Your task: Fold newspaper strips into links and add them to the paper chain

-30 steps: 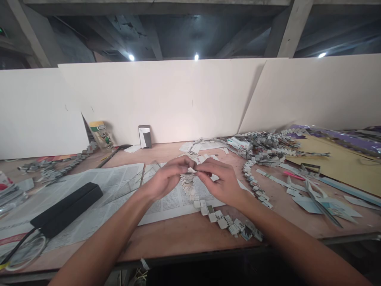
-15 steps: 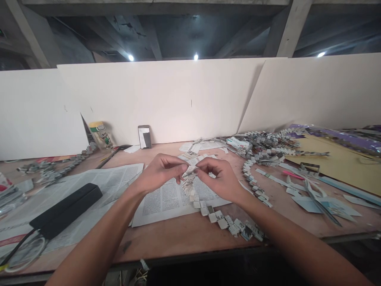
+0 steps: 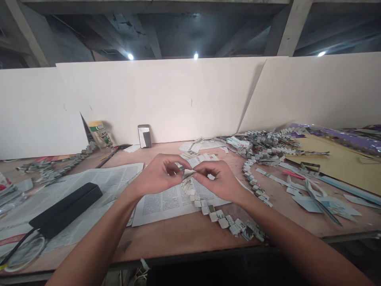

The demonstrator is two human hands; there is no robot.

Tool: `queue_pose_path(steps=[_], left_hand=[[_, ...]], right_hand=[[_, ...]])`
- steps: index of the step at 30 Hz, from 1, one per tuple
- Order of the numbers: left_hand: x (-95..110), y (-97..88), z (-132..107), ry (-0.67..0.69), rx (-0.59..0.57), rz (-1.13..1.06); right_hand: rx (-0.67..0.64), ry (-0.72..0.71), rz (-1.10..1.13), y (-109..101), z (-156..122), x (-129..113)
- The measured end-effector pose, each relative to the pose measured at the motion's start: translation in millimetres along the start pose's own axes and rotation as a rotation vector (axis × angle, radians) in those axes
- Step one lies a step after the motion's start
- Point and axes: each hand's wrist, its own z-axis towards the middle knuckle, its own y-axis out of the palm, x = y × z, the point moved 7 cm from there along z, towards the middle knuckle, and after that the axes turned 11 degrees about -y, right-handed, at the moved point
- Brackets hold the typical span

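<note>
A folded-newspaper chain runs in a zigzag from the table's front edge up to my fingers. My left hand pinches the chain's upper end between thumb and fingers. Close beside it, my right hand is closed at the same end, its thumb and index fingertip pressed together. The small folds between the fingertips are partly hidden. Below both hands lies a printed newspaper sheet. Just behind them, loose paper strips rest on the table.
Scissors and paper scraps lie at the right, beside a yellow sheet. A heap of paper chains sits at the back right. A black box with a cable is at the left. A phone and a jar stand against the white boards.
The left fingers have shifted and curled around the chain's end. The strip that stood up between the hands is no longer seen there. The right hand has barely moved.
</note>
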Motion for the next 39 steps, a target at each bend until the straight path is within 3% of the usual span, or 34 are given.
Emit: queue_pose_path(steps=[13,22,27,32,36,39], left_hand=[[5.2,6.2,-5.4,0.034,-0.084,0.114],[-0.6,7.2,0.5,-0.019,-0.148,0.01],[-0.3,6.7,-3.9,-0.015,-0.053,0.103],[3.9,2.2,-15.9,0.145,0.068,0.228],[2.6,-8.6,-23.3,0.259,0.173,0.066],[5.9,-14.3,-28.1,0.369,0.176,-0.084]], right_hand=[[-0.065,-0.014,0.014,11.8,-2.1,3.0],[0.015,-0.039,0.012,0.2,0.1,-0.9],[0.003,-0.051,-0.005,0.0,-1.0,-0.4],[-0.04,-0.066,-0.032,5.2,-1.6,-3.4],[-0.005,-0.159,-0.106,-2.8,0.0,-24.3],[0.058,-0.252,-0.193,-13.4,-1.4,-49.3]])
